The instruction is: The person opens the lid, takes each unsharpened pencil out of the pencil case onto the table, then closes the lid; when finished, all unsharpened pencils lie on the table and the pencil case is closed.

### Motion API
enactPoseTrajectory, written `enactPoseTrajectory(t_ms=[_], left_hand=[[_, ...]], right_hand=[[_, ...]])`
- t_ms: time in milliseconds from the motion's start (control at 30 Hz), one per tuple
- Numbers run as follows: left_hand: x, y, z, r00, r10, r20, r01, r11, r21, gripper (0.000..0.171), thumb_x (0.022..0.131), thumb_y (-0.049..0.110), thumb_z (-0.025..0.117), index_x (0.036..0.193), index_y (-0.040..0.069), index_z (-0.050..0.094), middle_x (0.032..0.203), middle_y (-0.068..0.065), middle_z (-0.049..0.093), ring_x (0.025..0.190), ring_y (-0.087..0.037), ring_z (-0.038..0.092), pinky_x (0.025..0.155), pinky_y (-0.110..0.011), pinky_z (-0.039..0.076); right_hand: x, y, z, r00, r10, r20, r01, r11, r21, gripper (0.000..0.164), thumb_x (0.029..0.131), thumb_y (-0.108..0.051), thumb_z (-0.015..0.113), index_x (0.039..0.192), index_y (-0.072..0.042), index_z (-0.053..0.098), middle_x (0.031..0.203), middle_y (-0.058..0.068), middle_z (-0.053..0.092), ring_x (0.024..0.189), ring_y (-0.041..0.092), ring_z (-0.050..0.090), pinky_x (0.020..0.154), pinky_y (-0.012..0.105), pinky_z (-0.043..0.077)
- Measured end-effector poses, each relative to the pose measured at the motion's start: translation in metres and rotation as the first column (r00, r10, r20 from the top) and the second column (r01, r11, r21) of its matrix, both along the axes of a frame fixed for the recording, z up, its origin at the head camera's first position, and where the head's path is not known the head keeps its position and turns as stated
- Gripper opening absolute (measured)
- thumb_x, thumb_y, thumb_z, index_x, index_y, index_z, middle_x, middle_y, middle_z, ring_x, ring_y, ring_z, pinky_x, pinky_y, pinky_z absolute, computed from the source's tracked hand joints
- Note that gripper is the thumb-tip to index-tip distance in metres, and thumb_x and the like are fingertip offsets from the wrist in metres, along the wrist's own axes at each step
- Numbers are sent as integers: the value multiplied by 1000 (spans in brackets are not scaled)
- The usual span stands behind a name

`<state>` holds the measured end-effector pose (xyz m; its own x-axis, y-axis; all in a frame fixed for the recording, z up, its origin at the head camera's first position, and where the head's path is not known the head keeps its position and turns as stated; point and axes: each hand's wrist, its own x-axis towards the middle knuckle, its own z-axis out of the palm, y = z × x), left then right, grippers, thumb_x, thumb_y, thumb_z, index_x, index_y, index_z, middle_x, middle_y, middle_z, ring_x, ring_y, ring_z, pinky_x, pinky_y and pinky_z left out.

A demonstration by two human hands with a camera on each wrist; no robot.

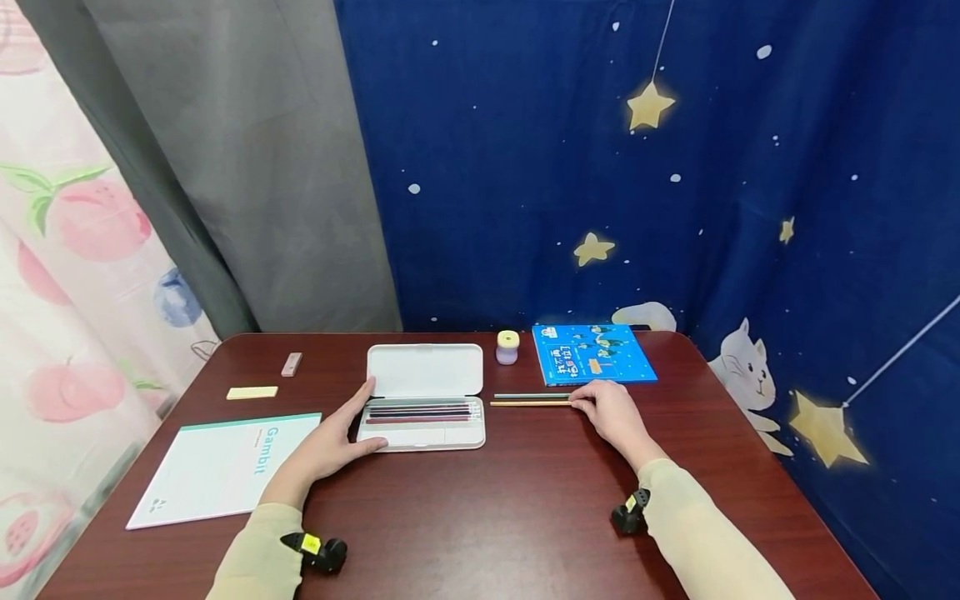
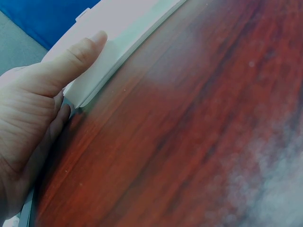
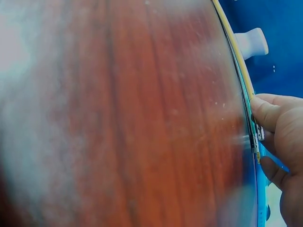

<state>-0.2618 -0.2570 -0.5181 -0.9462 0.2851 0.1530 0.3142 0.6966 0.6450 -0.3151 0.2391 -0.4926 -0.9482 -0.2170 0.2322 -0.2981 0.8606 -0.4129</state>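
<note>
A white pencil case (image 1: 425,369) lies unfolded on the table, with several dark and reddish pencils (image 1: 420,413) in its near half. My left hand (image 1: 337,437) grips its left side. In the left wrist view the thumb lies over the case (image 2: 125,35) and the fingers sit at its edge. To the right of the case, my right hand (image 1: 611,412) pinches the right end of a yellow pencil (image 1: 528,404). A green pencil (image 1: 528,395) lies alongside, just behind the yellow one. The right wrist view shows thumb and fingers at the yellow pencil (image 3: 240,52).
A yellow-topped jar-shaped item (image 1: 507,347) and a blue book (image 1: 596,354) stand at the back. To the left are a white notebook (image 1: 225,471), a pale yellow strip (image 1: 252,392) and a pinkish eraser (image 1: 292,364). Curtains (image 1: 510,167) hang behind the dark red table (image 1: 480,525).
</note>
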Motion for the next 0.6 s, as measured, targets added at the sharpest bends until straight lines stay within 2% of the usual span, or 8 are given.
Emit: enactPoseTrajectory(t_ms=[600], left_hand=[[0,1,1,1000,2,6,-2,1000,5,110,88,60,78,170,25,13,174,-9,18,155,-38,29,118,-62,32]], right_hand=[[1,4,-2,998,-6,-66,8,1000,28,13,93,-10,80,105,-14,84,103,4,78,101,29,64,91,49,56]])
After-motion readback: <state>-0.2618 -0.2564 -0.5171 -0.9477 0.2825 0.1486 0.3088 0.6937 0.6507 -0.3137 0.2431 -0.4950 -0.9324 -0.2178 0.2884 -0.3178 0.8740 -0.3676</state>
